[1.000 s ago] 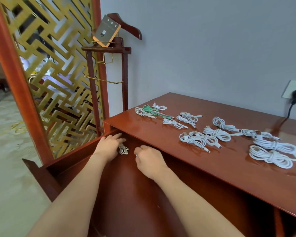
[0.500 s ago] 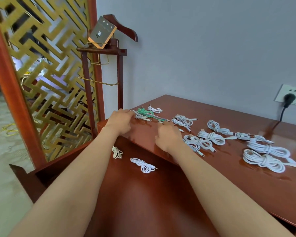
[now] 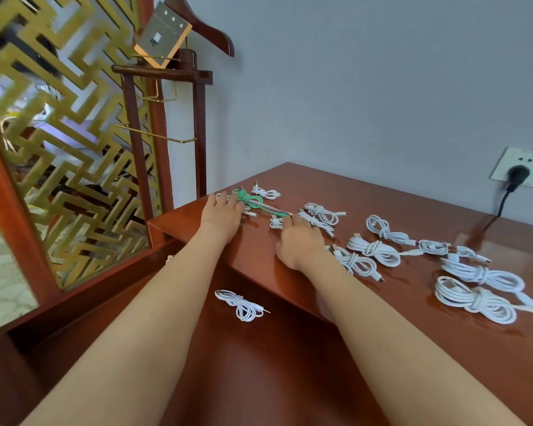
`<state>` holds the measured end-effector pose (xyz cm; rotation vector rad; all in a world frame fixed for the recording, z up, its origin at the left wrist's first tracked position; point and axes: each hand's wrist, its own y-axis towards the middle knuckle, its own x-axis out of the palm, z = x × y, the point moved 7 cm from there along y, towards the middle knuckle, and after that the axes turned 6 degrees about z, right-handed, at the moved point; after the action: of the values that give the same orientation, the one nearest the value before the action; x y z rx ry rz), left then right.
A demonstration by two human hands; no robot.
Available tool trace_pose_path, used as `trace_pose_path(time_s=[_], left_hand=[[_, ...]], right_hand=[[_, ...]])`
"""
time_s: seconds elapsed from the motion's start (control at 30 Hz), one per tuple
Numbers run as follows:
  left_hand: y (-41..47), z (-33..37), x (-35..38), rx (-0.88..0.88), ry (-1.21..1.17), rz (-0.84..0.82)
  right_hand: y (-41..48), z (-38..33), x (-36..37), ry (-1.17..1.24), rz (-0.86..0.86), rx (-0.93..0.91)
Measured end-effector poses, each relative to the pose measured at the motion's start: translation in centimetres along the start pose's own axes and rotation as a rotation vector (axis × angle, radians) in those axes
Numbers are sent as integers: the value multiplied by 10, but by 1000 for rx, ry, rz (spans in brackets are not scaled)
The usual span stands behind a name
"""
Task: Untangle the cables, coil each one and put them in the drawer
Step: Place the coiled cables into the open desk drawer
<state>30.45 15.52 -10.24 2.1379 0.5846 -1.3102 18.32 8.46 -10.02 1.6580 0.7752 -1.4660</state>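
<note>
Resting flat, fingers straight: left hand (image 3: pixel 220 210) at green cable (image 3: pixel 248 199), desk (image 3: pixel 397 305) far corner. Rt hand (image 3: pixel 299 241) fingertips at small white coil (image 3: pixel 277 223); grip can't tell. One coil (image 3: pixel 242 304) in drawer (image 3: pixel 259 370). Cables light, floppy; pinch wrapped waist.

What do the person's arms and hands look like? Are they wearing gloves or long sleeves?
No gloves and no long sleeves. The left hand and the right hand are bare. The left forearm and the right forearm are bare too, as far as the picture shows. No watch or bracelet shows on either wrist. The fingers are too small to check for rings.
</note>
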Motion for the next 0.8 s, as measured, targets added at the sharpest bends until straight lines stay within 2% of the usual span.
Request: trace_pose_path(time_s=[0.1, 0.33, 0.53, 0.6, 0.7, 0.8], left_hand=[[6, 0, 1, -18, 47, -11], [5, -2, -12, 56, -10, 45], [-20, -25, -10, -6, -483, 75], [-34, -35, 1, -54, -573, 149], [-56, -48, 14, -99, -675, 382], [-73, -51, 10, -13, -689, 500]], right_hand=[[3, 2, 4, 34, -38, 39], [3, -9, -6, -14, 57, 2], [-7, -27, -21, -3, 177, -62], [-15, -38, -25, 55, 226, -85], [-32, -61, -25, 145, 268, -176], [-49, -86, -18, 245, 262, -260]])
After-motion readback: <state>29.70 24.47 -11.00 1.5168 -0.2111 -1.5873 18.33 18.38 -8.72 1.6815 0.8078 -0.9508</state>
